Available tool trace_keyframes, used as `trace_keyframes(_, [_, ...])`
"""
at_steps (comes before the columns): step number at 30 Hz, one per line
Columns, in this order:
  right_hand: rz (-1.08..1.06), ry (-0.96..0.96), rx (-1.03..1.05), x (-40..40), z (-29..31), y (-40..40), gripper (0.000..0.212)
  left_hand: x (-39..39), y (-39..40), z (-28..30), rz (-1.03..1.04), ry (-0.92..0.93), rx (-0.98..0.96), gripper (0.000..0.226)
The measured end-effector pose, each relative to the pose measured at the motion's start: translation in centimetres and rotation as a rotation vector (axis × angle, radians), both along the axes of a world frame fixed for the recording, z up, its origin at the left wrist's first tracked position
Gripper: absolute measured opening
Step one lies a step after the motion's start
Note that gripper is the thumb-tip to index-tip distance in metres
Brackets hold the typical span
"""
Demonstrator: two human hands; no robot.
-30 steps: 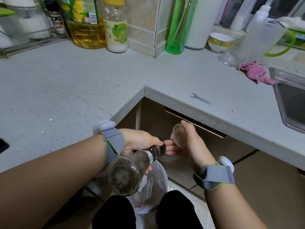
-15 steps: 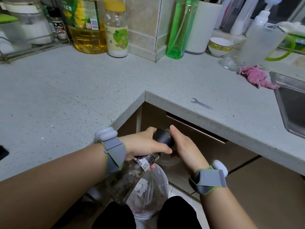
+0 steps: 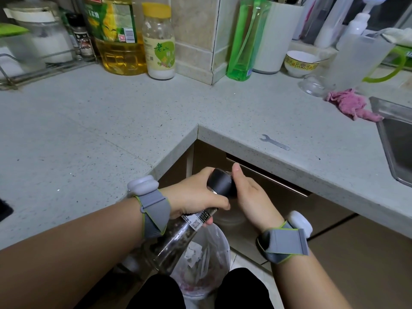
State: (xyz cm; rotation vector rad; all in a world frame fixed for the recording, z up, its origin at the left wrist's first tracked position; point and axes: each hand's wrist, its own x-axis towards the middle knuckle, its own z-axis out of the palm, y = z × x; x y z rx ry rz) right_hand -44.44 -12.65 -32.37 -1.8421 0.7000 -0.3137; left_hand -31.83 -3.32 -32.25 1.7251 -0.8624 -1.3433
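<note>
A clear glass grinder bottle (image 3: 176,241) with a barcode label and a black top (image 3: 219,182) is tilted in front of me, below the counter's inner corner. My left hand (image 3: 196,192) grips its neck just under the black top. My right hand (image 3: 249,197) wraps the far side of the black top, thumb up; a clear cap it held earlier is hidden. Below the bottle stands a bin lined with a clear bag (image 3: 207,264), holding scraps.
An L-shaped speckled counter (image 3: 111,134) carries an oil bottle (image 3: 116,34), a yellow-lidded jar (image 3: 159,41), a green bottle (image 3: 245,39), a bowl (image 3: 299,62), a pink cloth (image 3: 352,104), a small wrench (image 3: 275,142) and a sink (image 3: 399,139). Brown cabinet doors (image 3: 334,230) stand behind the hands.
The bottle's top end swung up from pointing away to tilting upward. My right hand, which held a clear cap beside the top, closed over the black top.
</note>
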Motion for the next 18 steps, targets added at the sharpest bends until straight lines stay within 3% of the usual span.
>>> trace_keyframes(3, [0.008,-0.018,0.039,0.2,-0.3,0.6,0.061,-0.1,0.1,-0.2,0.015,-0.026,0.002,0.076])
trace_keyframes(7, [0.048,-0.073,0.005,0.6,-0.8,1.0,0.058,-0.1,0.0,-0.5,0.035,-0.091,-0.014,0.097])
trace_keyframes(10, [0.110,-0.050,-0.003,0.6,-0.1,0.5,0.057,-0.1,0.1,-0.4,0.039,-0.091,-0.080,0.080])
trace_keyframes(12, [0.169,-0.056,0.042,0.7,0.6,-0.1,0.044,0.0,0.0,-0.2,0.051,-0.089,-0.129,0.066])
trace_keyframes(14, [0.295,-0.154,0.310,0.3,1.0,-1.0,0.024,0.0,0.0,0.1,0.054,-0.071,-0.180,0.065])
trace_keyframes(18, [0.565,-0.407,0.784,-1.3,0.2,-2.7,0.065,-0.3,0.3,0.9,-0.002,-0.034,-0.287,0.083])
